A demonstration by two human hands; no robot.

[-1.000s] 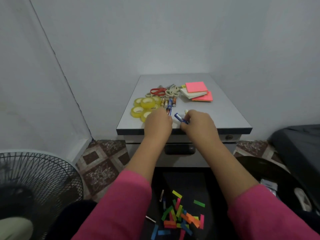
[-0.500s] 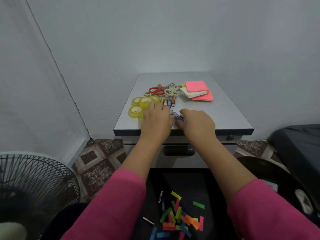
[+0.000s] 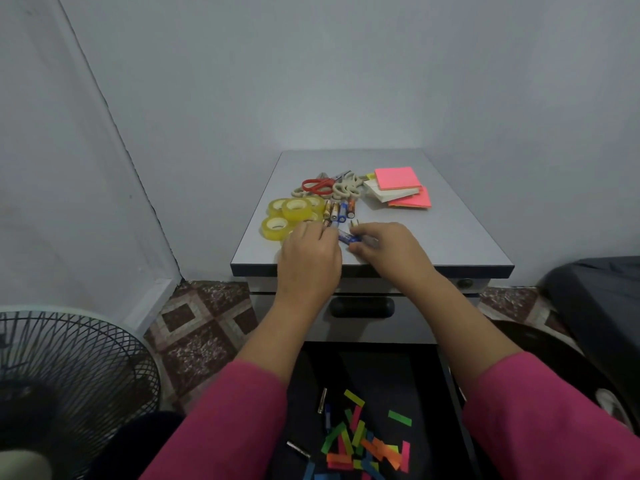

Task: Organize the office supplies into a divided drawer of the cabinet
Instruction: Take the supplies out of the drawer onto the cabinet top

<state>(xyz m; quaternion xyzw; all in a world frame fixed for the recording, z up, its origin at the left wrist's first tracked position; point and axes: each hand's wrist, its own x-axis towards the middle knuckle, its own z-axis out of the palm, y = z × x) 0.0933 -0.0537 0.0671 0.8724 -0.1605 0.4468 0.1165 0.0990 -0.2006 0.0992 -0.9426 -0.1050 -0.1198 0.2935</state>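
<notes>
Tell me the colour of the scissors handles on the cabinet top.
Red, on the scissors, seen best in the head view.

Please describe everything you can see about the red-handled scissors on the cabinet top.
The red-handled scissors lie flat on the grey cabinet top, toward its back, behind the yellow tape rolls. Two glossy red finger loops, probably plastic, point left; the grey blades run right and look closed. Beige-handled scissors lie against them in the same heap. Neither hand touches them.
</notes>
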